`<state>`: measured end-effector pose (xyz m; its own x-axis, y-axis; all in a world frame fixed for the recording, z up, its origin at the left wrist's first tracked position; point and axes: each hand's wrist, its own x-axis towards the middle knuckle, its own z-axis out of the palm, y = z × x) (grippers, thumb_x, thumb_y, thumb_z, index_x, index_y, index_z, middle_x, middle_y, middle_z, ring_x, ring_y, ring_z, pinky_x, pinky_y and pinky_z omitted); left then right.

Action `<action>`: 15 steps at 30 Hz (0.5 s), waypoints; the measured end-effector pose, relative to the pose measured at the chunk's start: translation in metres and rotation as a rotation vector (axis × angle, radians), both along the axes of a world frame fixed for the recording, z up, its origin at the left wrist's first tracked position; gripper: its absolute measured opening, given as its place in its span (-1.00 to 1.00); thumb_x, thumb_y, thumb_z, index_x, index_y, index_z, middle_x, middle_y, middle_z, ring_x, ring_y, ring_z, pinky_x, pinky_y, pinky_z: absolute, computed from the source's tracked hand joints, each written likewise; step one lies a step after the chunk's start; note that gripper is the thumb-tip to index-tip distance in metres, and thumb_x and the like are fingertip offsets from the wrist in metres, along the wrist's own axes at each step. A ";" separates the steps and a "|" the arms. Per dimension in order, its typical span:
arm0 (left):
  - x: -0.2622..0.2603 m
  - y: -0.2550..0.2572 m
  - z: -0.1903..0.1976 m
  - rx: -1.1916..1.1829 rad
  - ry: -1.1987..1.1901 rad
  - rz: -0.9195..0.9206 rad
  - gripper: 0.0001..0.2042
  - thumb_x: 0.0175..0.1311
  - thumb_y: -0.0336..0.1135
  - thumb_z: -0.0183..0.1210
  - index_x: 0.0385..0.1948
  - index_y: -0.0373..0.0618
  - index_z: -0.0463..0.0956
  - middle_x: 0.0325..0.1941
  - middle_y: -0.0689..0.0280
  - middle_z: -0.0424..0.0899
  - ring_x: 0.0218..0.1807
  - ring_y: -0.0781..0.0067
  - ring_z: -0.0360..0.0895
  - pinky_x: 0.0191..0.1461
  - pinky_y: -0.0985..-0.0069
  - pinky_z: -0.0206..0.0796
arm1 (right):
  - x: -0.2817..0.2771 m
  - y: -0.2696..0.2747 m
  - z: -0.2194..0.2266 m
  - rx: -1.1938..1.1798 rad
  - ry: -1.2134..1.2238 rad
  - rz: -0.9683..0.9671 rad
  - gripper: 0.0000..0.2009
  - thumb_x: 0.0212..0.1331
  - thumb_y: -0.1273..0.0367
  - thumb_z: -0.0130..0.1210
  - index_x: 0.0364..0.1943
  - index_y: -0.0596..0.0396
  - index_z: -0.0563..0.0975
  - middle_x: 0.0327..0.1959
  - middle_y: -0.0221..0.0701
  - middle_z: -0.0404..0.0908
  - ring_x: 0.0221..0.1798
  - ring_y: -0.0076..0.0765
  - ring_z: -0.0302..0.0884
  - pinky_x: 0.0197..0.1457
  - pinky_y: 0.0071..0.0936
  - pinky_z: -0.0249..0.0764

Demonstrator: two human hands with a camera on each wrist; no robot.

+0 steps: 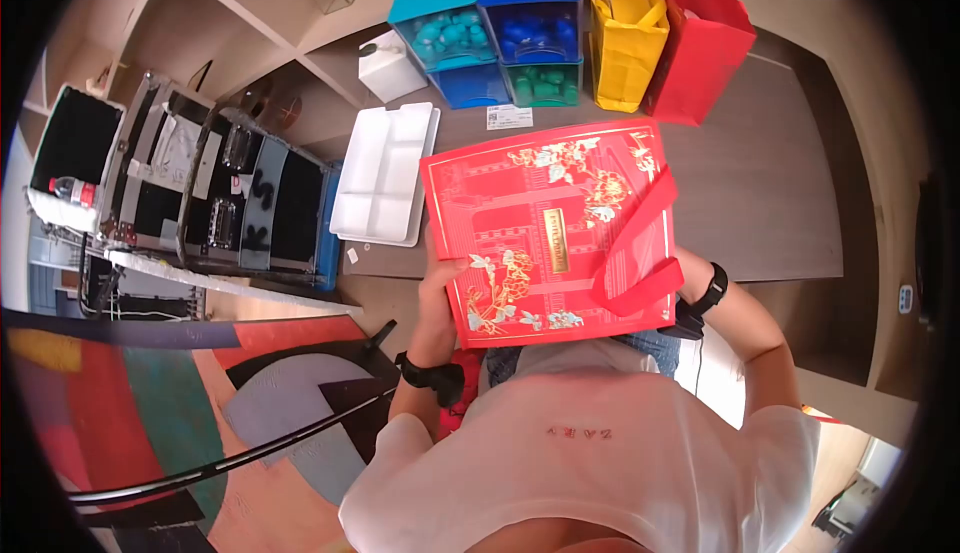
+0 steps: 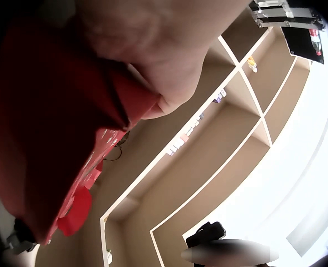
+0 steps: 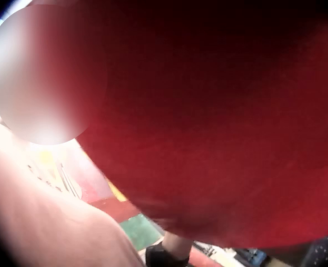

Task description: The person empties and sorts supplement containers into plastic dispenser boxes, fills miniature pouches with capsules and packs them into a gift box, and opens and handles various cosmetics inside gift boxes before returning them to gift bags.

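A large red gift bag (image 1: pixel 545 238) with gold and white flower print and a gold label lies tilted in front of the person's chest. A wide red ribbon (image 1: pixel 640 253) loops over its right side. My left hand (image 1: pixel 436 288) grips the bag's left edge, thumb on the printed face, the other fingers hidden behind it. In the left wrist view, the left hand (image 2: pixel 153 53) presses against the bag's red side (image 2: pixel 47 128). My right hand (image 1: pixel 688 271) is at the bag's right edge, its fingers hidden behind the bag. Red surface (image 3: pixel 219 139) fills most of the right wrist view.
A white divided tray (image 1: pixel 385 178) lies left on the brown table (image 1: pixel 780 203). Behind stand stacked blue and teal bins (image 1: pixel 530 8) with coloured pieces, a yellow bag (image 1: pixel 628 43) and another red bag (image 1: pixel 700 48). Black equipment (image 1: pixel 220 188) is at left, shelving around.
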<state>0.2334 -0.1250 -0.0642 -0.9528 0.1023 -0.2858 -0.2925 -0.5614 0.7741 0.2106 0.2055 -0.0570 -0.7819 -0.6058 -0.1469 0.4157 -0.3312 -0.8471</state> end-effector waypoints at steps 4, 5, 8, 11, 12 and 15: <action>0.008 0.016 0.023 -0.064 0.098 -0.063 -0.17 0.09 -0.35 0.20 0.49 -0.02 0.03 0.36 0.10 0.40 0.37 0.18 0.46 0.37 0.24 0.44 | 0.003 0.002 0.000 -0.020 -0.034 -0.062 -0.51 0.35 0.34 0.26 0.31 0.21 0.45 0.22 -0.35 0.60 0.23 -0.52 0.52 0.27 -0.39 0.52; 0.008 0.017 0.026 -0.088 0.163 -0.063 -0.16 0.08 -0.35 0.22 0.49 -0.01 0.02 0.37 0.11 0.39 0.38 0.18 0.45 0.38 0.24 0.42 | 0.004 0.002 0.000 -0.025 -0.040 -0.079 -0.50 0.35 0.34 0.26 0.31 0.21 0.45 0.22 -0.35 0.59 0.23 -0.51 0.52 0.27 -0.39 0.51; 0.012 0.019 0.036 -0.139 0.210 -0.039 -0.13 0.07 -0.33 0.23 0.50 0.01 -0.01 0.39 0.11 0.39 0.39 0.16 0.43 0.41 0.22 0.38 | 0.006 0.003 0.001 -0.043 -0.061 -0.131 -0.49 0.35 0.33 0.26 0.32 0.22 0.44 0.23 -0.37 0.59 0.24 -0.51 0.51 0.28 -0.39 0.50; 0.015 0.007 0.035 -0.133 0.246 -0.038 -0.17 0.08 -0.32 0.22 0.49 -0.02 0.05 0.37 0.11 0.40 0.40 0.19 0.42 0.42 0.25 0.34 | 0.007 0.004 0.003 -0.068 -0.082 -0.198 -0.48 0.34 0.33 0.27 0.33 0.22 0.43 0.24 -0.38 0.58 0.24 -0.50 0.51 0.30 -0.38 0.49; 0.015 0.003 0.038 -0.133 0.250 -0.044 -0.17 0.08 -0.32 0.22 0.49 -0.02 0.05 0.37 0.11 0.40 0.40 0.19 0.42 0.42 0.25 0.34 | 0.007 0.004 0.003 -0.076 -0.088 -0.223 -0.48 0.34 0.32 0.27 0.33 0.22 0.43 0.25 -0.38 0.58 0.24 -0.50 0.51 0.30 -0.38 0.48; 0.012 -0.018 0.043 -0.151 0.165 0.207 -0.35 0.13 -0.29 0.16 0.35 -0.18 0.30 0.18 0.10 0.59 0.19 0.19 0.60 0.25 0.27 0.49 | -0.002 -0.011 0.051 0.185 0.256 -0.243 -0.35 0.30 0.27 0.28 0.42 0.22 0.32 0.29 -0.42 0.51 0.26 -0.48 0.49 0.31 -0.38 0.44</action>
<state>0.2458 -0.1434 -0.0213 -0.9839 -0.1304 -0.1224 -0.0472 -0.4707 0.8810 0.2091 0.1945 -0.0057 -0.9247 -0.3804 -0.0182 0.1120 -0.2259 -0.9677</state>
